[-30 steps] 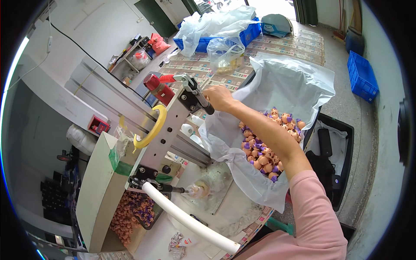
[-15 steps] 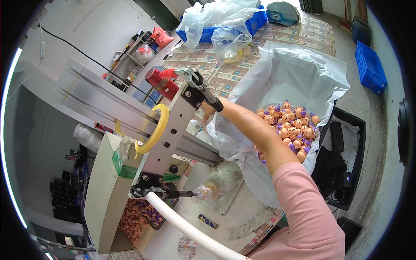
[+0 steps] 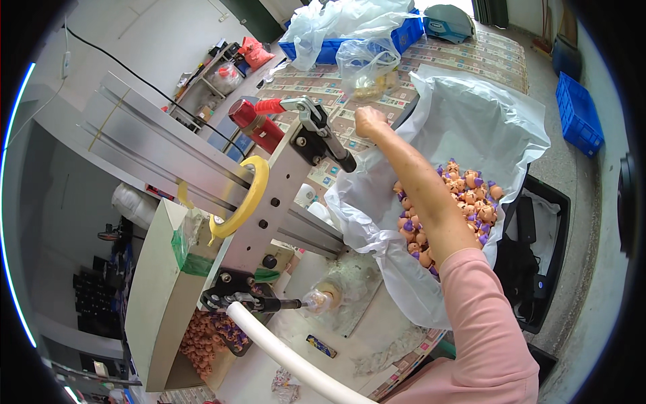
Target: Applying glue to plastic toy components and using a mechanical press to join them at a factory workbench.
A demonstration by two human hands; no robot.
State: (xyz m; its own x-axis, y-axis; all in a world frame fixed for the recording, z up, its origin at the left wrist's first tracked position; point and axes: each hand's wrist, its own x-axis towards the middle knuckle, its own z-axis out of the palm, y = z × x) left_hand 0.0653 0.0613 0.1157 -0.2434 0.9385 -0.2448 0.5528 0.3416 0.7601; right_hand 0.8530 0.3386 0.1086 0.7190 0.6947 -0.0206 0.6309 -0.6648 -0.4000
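Dozens of small rounded doll heads (image 3: 471,195), smooth and peach-coloured with bits of purple, lie heaped in the bottom of a bin lined with a crinkled white plastic liner (image 3: 464,101). The lined bin sits along the right edge of the counter (image 3: 464,64), and the liner spills over its sides in soft, papery folds.

The right hand (image 3: 371,123), its bare forearm stretched across the liner, is just beyond the bin's left wall, above the patterned sheet that covers the counter. Its fingers look curled inward; whether they pinch anything, I cannot tell. A loose pink cloth sleeve (image 3: 471,296) ends above the elbow.

Left of the hand stands a flat grey metal plate (image 3: 269,202) with black bolts, bearing a steel toggle clamp (image 3: 317,131) with a ribbed red grip. A yellow ring of tape (image 3: 258,195) hangs on the plate, and a glossy red flask (image 3: 259,128) stands behind. A smooth white tube (image 3: 289,350) curves toward the counter's near edge.

At the near left, a beige box (image 3: 158,303) with flat sides shelters a pile of orange-pink pieces (image 3: 198,340). Toward the counter's far edge sit a clear, puckered plastic bag (image 3: 367,64) and a rigid blue crate (image 3: 407,35) draped in filmy sheeting.
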